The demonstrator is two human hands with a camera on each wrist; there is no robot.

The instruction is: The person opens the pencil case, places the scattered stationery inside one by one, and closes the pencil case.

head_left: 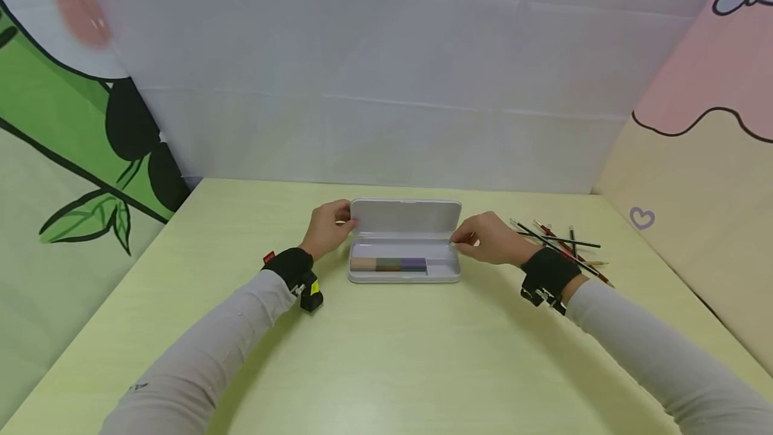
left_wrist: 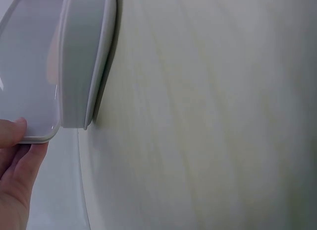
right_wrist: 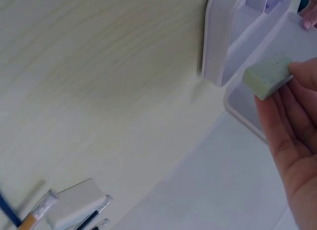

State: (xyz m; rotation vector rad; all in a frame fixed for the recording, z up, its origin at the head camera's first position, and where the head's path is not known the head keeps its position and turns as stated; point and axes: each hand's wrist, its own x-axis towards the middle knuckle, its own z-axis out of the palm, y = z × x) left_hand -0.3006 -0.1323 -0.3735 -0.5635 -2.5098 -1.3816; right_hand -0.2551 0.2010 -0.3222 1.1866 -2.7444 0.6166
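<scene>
We pinch a small green block (right_wrist: 267,76) in the right hand (head_left: 486,237), thumb on one side and fingers on the other, parted only by its width; it sits at the fingertips, by the right end of the white case (head_left: 404,280), though whether it touches the case we cannot tell; our left hand (head_left: 326,227) grips the left end of the raised lid (head_left: 404,217), thumb on the inner face, fingers behind, the gap between them no wider than the lid's edge; between the two hands, a row of coloured blocks (head_left: 388,264) lies in the case, below the fingertips; pencils (head_left: 555,240) lie outward of the right fingers, past the wrist, with a pale block (right_wrist: 77,205) beside them; we judge a light, even pinch best, since so short a block could twist if squeezed at a corner; the left fingers should brace the lid without tugging, which might drag the case along the table (head_left: 386,354); any lowering calls for the right fingertips to pass inside the rim first and release low, lest the block knock the edge and tip.
</scene>
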